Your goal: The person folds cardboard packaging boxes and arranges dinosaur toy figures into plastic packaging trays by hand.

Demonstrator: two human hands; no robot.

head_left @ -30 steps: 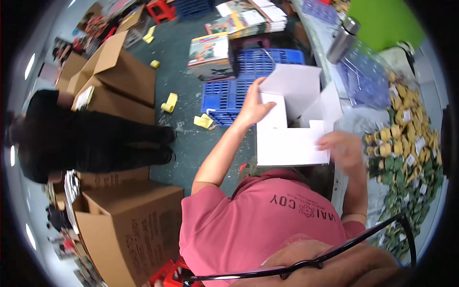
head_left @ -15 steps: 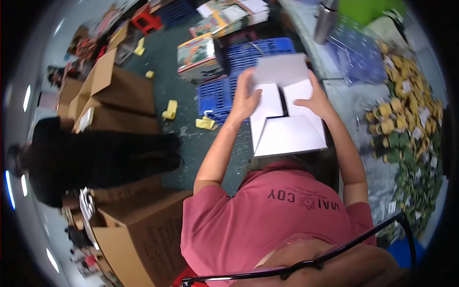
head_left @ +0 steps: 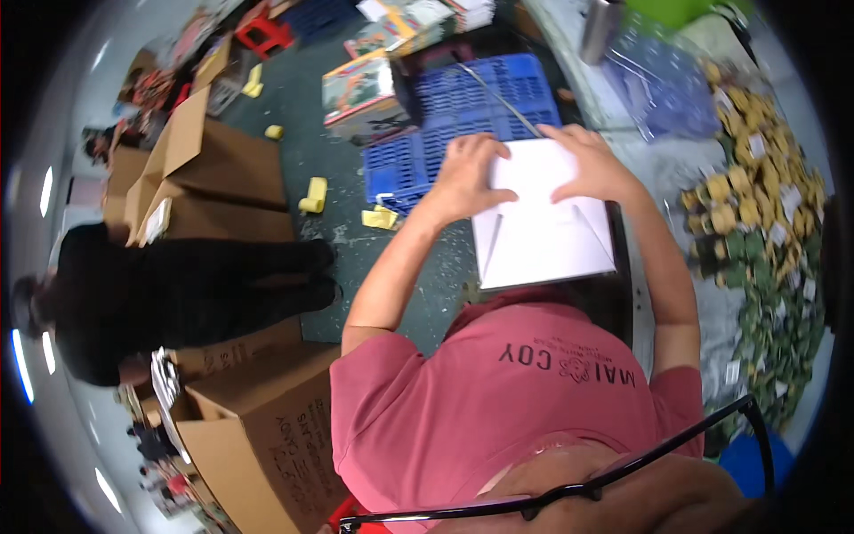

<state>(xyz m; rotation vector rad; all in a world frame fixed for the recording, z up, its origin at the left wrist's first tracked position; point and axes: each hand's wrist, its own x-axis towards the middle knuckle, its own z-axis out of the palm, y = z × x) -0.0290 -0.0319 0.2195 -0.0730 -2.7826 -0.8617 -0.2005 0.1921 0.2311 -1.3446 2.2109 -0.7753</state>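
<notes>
A white cardboard box (head_left: 547,254) stands with its bottom or top face up just in front of my body, its end flaps folded inward over each other. My left hand (head_left: 471,178) grips its far left corner, with fingers curled over the edge and the thumb lying on the flap. At the far right corner, my right hand (head_left: 594,171) holds the box the same way, thumb pressed on the far flap. Both thumbs point toward each other across the white surface. What lies inside the box is hidden.
Blue plastic pallets (head_left: 520,80) lie beyond the box, with a printed carton (head_left: 360,98) beside them. Left are large brown cartons (head_left: 258,392) and a person in black (head_left: 116,285). A table at right bears a heap of small yellow and green items (head_left: 756,231) and a metal flask (head_left: 600,31).
The far flap has come down over the side flaps, covering the dark gap between them. Both hands have shifted onto the box's far corners, thumbs on top.
</notes>
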